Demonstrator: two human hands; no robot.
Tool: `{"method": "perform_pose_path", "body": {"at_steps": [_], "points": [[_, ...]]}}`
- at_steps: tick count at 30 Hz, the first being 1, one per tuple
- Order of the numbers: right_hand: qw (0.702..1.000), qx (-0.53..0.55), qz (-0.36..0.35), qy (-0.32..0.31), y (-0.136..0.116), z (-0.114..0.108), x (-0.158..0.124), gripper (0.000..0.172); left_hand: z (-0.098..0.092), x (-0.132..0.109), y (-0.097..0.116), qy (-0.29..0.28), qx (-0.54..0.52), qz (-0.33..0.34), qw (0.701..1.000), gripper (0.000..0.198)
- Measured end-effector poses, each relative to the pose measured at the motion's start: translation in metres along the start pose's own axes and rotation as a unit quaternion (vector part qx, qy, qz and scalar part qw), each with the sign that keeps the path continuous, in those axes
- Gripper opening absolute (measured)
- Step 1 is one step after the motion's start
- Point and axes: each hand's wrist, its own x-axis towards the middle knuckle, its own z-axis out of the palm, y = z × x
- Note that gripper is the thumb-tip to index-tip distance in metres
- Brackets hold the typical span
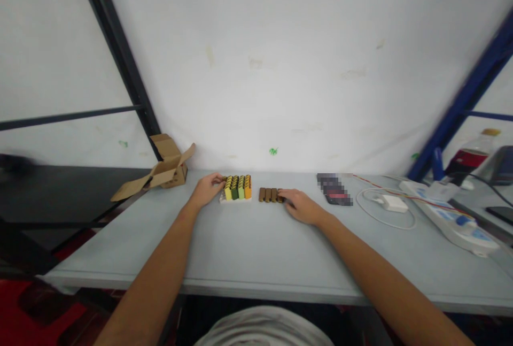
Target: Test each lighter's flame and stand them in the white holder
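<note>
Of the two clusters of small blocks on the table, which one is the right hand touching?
The right hand touches the all-brown row. The other cluster, the yellow, green and orange blocks, sits by the left hand.

Matt grey table (248,250) | glossy coloured plastic blocks (238,187) | brown wood-like blocks (269,194) | rough cardboard box (162,169)
</note>
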Motion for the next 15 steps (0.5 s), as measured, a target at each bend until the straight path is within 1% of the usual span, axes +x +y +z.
{"method": "perform_pose_path", "body": {"at_steps": [2, 4, 9, 13, 15], "points": [[1.0, -0.014, -0.006, -0.007, -0.002, -0.005, 0.0, 0.045, -0.001, 0.0, 0.001, -0.005, 0.01, -0.005, 1.0, 0.036], [0.999, -0.046, -0.005, -0.02, -0.005, -0.01, 0.001, 0.037, -0.001, 0.0, 0.002, -0.013, -0.008, -0.017, 1.0, 0.038], [0.992, -0.118, 0.036, -0.029, -0.008, -0.013, 0.001, 0.019, -0.003, 0.002, -0.003, -0.048, -0.067, -0.047, 0.996, 0.041], [0.992, -0.09, 0.069, -0.045, -0.005, -0.013, 0.003, 0.02, -0.003, 0.004, -0.007, -0.068, -0.084, -0.053, 0.993, 0.04], [0.994, -0.062, 0.086, -0.027, -0.004, -0.015, 0.004, 0.022, -0.004, 0.004, -0.007, -0.065, -0.083, -0.054, 0.993, 0.04]]}}
